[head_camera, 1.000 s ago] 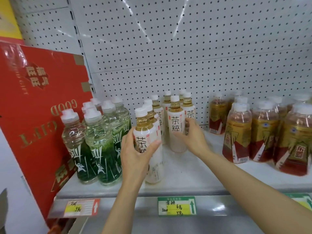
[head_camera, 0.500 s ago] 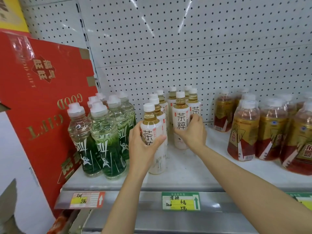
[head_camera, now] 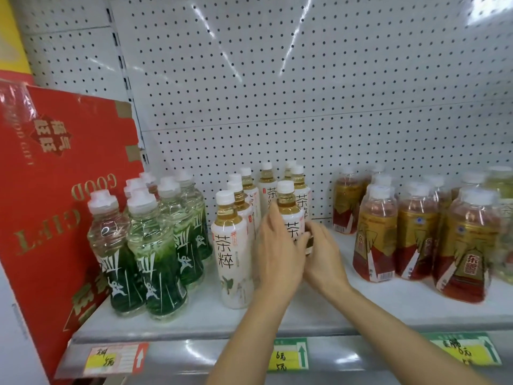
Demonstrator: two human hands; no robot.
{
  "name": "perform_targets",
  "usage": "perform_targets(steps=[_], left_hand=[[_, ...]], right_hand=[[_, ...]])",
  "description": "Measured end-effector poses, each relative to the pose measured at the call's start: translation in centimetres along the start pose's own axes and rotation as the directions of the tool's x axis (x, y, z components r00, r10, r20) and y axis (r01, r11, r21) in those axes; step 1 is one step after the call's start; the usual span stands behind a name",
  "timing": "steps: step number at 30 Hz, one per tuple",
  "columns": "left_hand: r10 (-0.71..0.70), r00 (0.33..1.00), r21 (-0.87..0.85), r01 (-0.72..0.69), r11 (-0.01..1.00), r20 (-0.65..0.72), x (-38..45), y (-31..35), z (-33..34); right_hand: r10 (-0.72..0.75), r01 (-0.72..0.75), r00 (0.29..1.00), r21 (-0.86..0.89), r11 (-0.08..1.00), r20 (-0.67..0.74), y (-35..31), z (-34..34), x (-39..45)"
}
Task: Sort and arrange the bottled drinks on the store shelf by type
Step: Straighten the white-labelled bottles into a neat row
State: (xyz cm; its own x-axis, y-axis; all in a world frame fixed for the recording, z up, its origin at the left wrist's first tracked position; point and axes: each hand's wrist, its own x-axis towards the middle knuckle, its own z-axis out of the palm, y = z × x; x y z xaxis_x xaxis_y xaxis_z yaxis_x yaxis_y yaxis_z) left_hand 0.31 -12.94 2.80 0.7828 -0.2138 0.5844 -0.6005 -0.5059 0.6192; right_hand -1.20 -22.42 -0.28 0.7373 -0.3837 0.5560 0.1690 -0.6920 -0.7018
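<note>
On the white shelf (head_camera: 388, 307), a cluster of white-label tea bottles with white caps stands in the middle. Both my hands hold one of them, a tea bottle (head_camera: 287, 202) in the right column. My left hand (head_camera: 277, 254) wraps its left side and my right hand (head_camera: 323, 254) cups its right side, so its lower half is hidden. The front-left tea bottle (head_camera: 231, 254) stands free, just left of my left hand. Green-label bottles (head_camera: 155, 262) are grouped at the left. Amber bottles with gold and red labels (head_camera: 374, 240) stand at the right.
A large red gift box (head_camera: 50, 190) leans against the shelf's left end, touching the green bottles. A white pegboard back wall (head_camera: 277, 107) rises behind. Price tags (head_camera: 288, 354) sit along the front rail. A bare strip of shelf separates the tea bottles from the amber ones.
My left hand has let go of the front-left tea bottle and moved right to the bottle my right hand holds. That front bottle now stands alone.
</note>
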Motion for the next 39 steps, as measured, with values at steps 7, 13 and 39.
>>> perform_targets(steps=[7,13,39], left_hand=[[0.042,0.999,-0.073,-0.044,0.996,-0.031,-1.6,-0.9,-1.0],[0.035,0.999,-0.189,-0.036,0.981,-0.005,-3.9,-1.6,-2.8],[0.045,0.999,-0.272,-0.051,0.961,-0.027,-4.4,-2.1,-2.6]], right_hand=[[0.086,-0.093,0.995,0.147,0.985,0.054,2.3,-2.6,1.6],[0.316,-0.320,0.947,0.079,0.944,0.065,4.6,1.7,7.6],[0.316,-0.304,0.948,0.207,0.930,-0.031,3.2,3.2,16.7]])
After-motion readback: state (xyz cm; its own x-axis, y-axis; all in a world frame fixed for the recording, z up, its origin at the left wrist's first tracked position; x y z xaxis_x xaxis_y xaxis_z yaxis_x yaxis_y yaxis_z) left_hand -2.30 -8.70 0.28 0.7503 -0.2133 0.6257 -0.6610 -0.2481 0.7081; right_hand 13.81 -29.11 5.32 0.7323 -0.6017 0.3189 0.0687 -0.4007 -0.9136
